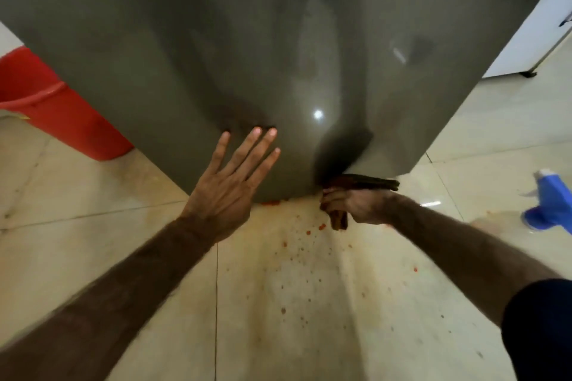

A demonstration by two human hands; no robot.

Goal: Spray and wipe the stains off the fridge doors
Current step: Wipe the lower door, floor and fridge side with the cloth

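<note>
The left hand (230,182) is spread flat, fingers apart, on the glossy grey fridge door (247,56), probably for bracing. A dark brown folded cloth (362,184) is clamped in the right hand (356,204) at the door's bottom edge, where red drips collect. The blue spray bottle (551,207) is parked on the tiled floor (309,303), far right.

The fridge door (247,56) stands behind both hands: left hand (226,192) flat against its lower part, right hand (356,206) at its bottom edge (with a cloth (365,184)). A bucket (55,108) sits left of it, a spray bottle (551,204) right.
</note>
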